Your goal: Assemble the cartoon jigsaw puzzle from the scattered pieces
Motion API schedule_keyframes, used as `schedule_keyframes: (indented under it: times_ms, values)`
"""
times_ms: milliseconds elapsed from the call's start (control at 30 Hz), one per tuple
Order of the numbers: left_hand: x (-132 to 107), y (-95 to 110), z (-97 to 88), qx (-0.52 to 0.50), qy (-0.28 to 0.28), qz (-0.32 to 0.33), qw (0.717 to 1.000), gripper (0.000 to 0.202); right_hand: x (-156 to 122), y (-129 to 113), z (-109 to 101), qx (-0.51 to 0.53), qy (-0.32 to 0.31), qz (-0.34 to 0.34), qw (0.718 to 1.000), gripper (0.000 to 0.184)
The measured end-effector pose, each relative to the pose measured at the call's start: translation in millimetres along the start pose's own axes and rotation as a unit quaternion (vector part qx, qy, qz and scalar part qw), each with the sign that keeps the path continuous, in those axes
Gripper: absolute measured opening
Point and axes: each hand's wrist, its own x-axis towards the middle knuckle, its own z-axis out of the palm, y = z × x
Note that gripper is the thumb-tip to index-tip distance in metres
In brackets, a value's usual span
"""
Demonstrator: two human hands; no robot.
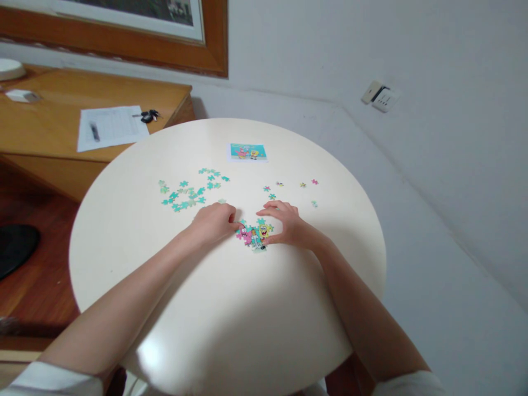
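A partly joined jigsaw puzzle with pink and yellow cartoon figures lies flat on the white round table. My left hand is at its left edge, fingers curled and closed, the thumb tip touching the pink side. What lies under those fingers is partly hidden. On the other side, my right hand is open, thumb and fingers wide apart. Its thumb rests at the puzzle's right edge by the yellow figure, while the fingers stretch above the top right.
Loose teal puzzle pieces spread left of centre; several more, including a pink piece, lie at the right. A picture card sits farther back. Beyond the left rim stands a wooden desk with paper and keys.
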Motion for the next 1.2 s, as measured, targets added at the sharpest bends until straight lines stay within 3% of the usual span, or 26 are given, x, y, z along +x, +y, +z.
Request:
schedule_keyframes:
  times_ms: [1200]
  values:
    - [-1.1,2.6,0.8,-0.005,-0.010,0.004,1.000,0.023,-0.5,0.3,-0.3,0.018,0.000,-0.011,1.000,0.061]
